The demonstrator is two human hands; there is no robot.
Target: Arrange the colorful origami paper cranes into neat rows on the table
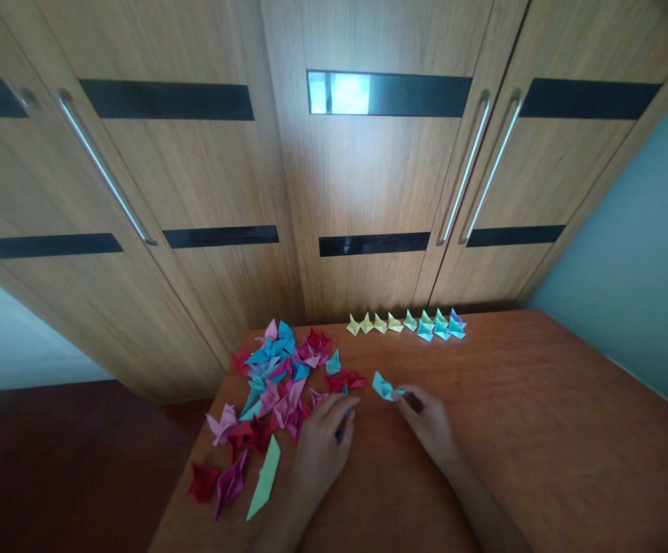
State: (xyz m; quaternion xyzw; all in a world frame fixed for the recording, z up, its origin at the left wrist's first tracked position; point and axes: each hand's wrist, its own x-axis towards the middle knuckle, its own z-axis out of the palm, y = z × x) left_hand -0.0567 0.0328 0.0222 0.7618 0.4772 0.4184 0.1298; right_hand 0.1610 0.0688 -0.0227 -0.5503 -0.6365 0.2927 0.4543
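Note:
Between the thumb and fingers of my right hand [428,425] is the end of a light teal folded paper piece [384,386], low over the table. My left hand [325,445] is curled at the right edge of a pile of folded paper pieces [288,392] in pink, red and blue. A bit of dark blue shows between its thumb and fingers, too small to make out. Just left of that wrist lies a pale green folded strip [265,478]. Yellow folded pieces [380,323] and teal ones [441,326] stand lined up at the table's back edge.
The reddish-brown wooden table [541,430] reaches back to a wooden wardrobe [368,169] with long metal handles. A dark red piece [203,482] and a magenta piece [231,485] lie near the table's left edge. A pale blue wall [627,253] is on the right.

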